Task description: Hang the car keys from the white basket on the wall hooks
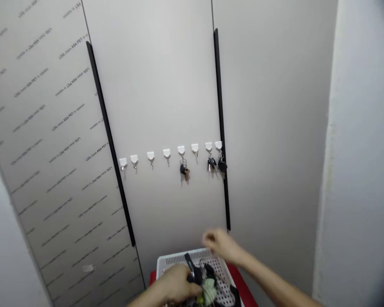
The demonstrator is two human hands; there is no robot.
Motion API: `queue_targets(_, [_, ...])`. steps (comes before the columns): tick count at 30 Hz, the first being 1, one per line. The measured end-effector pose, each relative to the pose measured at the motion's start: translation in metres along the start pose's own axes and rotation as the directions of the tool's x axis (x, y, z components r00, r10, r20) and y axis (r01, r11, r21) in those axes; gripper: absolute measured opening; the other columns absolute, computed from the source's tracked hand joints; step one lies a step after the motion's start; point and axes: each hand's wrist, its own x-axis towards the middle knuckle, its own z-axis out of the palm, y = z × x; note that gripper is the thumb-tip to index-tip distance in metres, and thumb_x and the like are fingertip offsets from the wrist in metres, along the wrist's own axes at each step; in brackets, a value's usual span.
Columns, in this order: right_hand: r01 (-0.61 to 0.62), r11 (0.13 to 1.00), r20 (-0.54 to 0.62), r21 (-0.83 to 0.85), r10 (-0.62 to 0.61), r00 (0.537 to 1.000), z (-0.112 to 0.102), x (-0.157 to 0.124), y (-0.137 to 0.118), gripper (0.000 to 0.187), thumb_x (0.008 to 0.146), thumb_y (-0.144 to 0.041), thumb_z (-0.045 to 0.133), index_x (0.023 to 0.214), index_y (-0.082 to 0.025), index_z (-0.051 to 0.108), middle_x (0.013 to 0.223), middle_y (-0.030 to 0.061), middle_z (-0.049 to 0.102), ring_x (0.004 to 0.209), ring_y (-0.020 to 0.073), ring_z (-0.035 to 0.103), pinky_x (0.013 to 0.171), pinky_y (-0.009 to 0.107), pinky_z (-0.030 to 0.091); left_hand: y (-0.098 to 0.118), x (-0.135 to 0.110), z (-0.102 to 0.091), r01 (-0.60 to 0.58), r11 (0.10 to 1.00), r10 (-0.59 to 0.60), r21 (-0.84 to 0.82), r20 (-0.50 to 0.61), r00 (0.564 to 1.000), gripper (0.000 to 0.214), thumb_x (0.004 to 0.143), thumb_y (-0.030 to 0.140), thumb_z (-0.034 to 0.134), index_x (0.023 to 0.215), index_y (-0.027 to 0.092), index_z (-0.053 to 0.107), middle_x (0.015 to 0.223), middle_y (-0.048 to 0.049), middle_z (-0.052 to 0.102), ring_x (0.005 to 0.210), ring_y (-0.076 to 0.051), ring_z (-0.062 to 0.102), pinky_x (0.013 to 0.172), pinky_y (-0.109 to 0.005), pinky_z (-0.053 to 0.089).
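My left hand point(179, 282) reaches into a white plastic basket point(166, 261), its fingers closed around a black key fob point(196, 275) with a black strap standing up from it. Beside those fingers lie a pale green item point(209, 291) and more dark keys point(209, 270). Over the basket's far right corner is my right hand point(222, 245), fingers curled and blurred by motion; whether anything is in them I cannot make out.
Several white hooks point(150, 156) run in a row across the cabinet door. Keys hang from three: one bunch point(183, 169) near the middle, another point(210, 163) and a black fob point(222, 164) at right. Long black handles point(110, 140) edge the doors. Something red point(240, 283) lies under the basket.
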Motion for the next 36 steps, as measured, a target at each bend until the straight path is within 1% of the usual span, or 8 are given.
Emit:
queue_targets(3, [0.051,0.998,-0.523,-0.034,-0.061,0.85,-0.063,0.031,-0.032,0.024,0.062,-0.028,0.042,0.08,-0.014,0.051,0.078,0.0044,0.055,0.065,0.0104,0.048,0.063,0.022,0.037,0.019,0.006,-0.03,0.067,0.971,-0.045,0.231,-0.101,0.994,0.026,0.054,0.038,0.048,0.062,0.016,0.059,0.058,-0.0018,0.058,0.055,-0.014,0.049,0.053,-0.022,0.036])
queue_targets(6, [0.027,0.989,-0.716,-0.143,-0.122,0.687,-0.107,0.059,-0.055,0.032,0.062,-0.028,0.044,0.09,-0.015,0.048,0.089,0.0059,0.053,0.068,0.0113,0.05,0.067,0.024,0.036,0.043,0.021,-0.07,-0.023,0.986,0.073,0.164,-0.306,0.949,0.028,0.058,0.036,0.045,0.071,0.015,0.058,0.069,-0.0043,0.059,0.063,-0.014,0.051,0.058,-0.023,0.037])
queue_targets(10, [-0.094,0.984,-0.725,-0.153,-0.047,0.687,-0.124,0.085,-0.061,0.036,0.061,-0.026,0.044,0.096,-0.017,0.046,0.086,0.005,0.056,0.069,0.0132,0.051,0.064,0.025,0.037,0.072,0.047,-0.125,-0.104,0.995,0.067,-0.003,-0.744,0.665,0.037,0.061,0.034,0.044,0.092,0.015,0.047,0.094,-0.0081,0.052,0.079,-0.015,0.048,0.064,-0.023,0.036])
queue_targets(12, [-0.15,0.979,-0.708,-0.14,0.007,0.706,-0.124,0.093,-0.059,0.034,0.061,-0.025,0.043,0.094,-0.017,0.048,0.081,0.0042,0.058,0.065,0.013,0.052,0.059,0.024,0.037,0.084,0.06,-0.144,-0.108,0.99,-0.009,-0.09,-0.807,0.591,0.042,0.059,0.035,0.046,0.097,0.015,0.043,0.094,-0.0085,0.052,0.078,-0.015,0.049,0.062,-0.023,0.037])
queue_targets(19, [-0.244,0.951,-0.721,-0.19,0.033,0.692,-0.135,0.088,-0.074,0.026,0.063,-0.032,0.038,0.078,-0.02,0.056,0.068,0.0037,0.058,0.065,0.015,0.052,0.053,0.022,0.036,0.107,0.077,-0.17,-0.096,0.971,-0.113,-0.221,-0.768,0.63,0.021,0.059,0.033,0.045,0.068,0.016,0.053,0.069,-0.0053,0.057,0.066,-0.016,0.051,0.055,-0.024,0.035])
queue_targets(25, [-0.268,0.903,-0.721,-0.336,-0.064,0.69,-0.157,0.088,-0.101,0.024,0.062,-0.03,0.04,0.075,-0.02,0.057,0.073,0.0047,0.058,0.068,0.016,0.051,0.054,0.023,0.035,0.106,0.071,-0.177,-0.136,0.963,-0.102,-0.234,-0.78,0.617,0.016,0.059,0.028,0.043,0.067,0.016,0.051,0.073,-0.0059,0.057,0.069,-0.017,0.05,0.056,-0.025,0.034])
queue_targets(31, [-0.113,0.906,-0.67,-0.408,-0.213,0.711,-0.171,0.095,-0.115,0.022,0.062,-0.023,0.038,0.07,-0.015,0.057,0.069,0.005,0.057,0.063,0.0121,0.05,0.055,0.021,0.034,0.113,0.085,-0.164,-0.202,0.911,-0.161,-0.359,-0.762,0.627,0.035,0.054,0.036,0.05,0.08,0.013,0.046,0.078,-0.008,0.055,0.07,-0.017,0.05,0.056,-0.024,0.036])
queue_targets(36, [0.043,0.984,-0.654,-0.172,-0.146,0.742,-0.179,0.09,-0.098,0.022,0.063,-0.026,0.038,0.073,-0.014,0.054,0.057,0.0007,0.053,0.047,0.0067,0.044,0.043,0.017,0.033,0.121,0.087,-0.163,-0.299,0.836,-0.137,-0.459,-0.704,0.697,0.019,0.055,0.026,0.05,0.067,0.012,0.049,0.063,-0.0049,0.055,0.058,-0.012,0.05,0.048,-0.02,0.035])
